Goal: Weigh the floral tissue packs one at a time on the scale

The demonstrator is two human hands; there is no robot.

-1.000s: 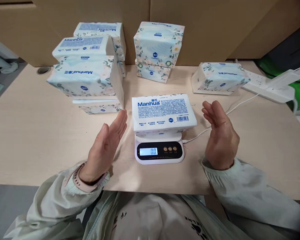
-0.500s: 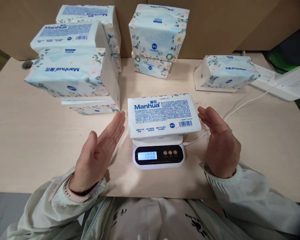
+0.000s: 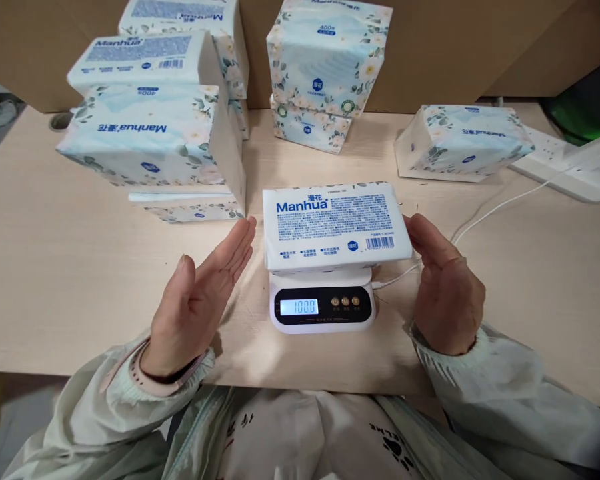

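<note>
A white tissue pack (image 3: pixel 336 225) printed "Manhua" lies flat on a small white digital scale (image 3: pixel 323 307) whose lit display reads 100.0. My left hand (image 3: pixel 200 300) is open, palm turned inward, a short gap left of the pack. On the other side my right hand (image 3: pixel 443 283) is open too, its fingertips at the pack's right edge; real contact cannot be told. Neither hand holds anything.
Stacked tissue packs (image 3: pixel 153 133) stand at the back left, two more (image 3: pixel 327 63) at the back middle, one pack (image 3: pixel 463 140) at the right. A white cable (image 3: pixel 485 213) runs from the scale to a power strip (image 3: pixel 570 167). Cardboard boxes (image 3: pixel 450 40) stand behind the wooden table (image 3: pixel 55 267).
The scale reading went from 0.0 to 100.0. My right hand moved in toward the pack's right edge. My left hand shifted slightly; the view tilted closer.
</note>
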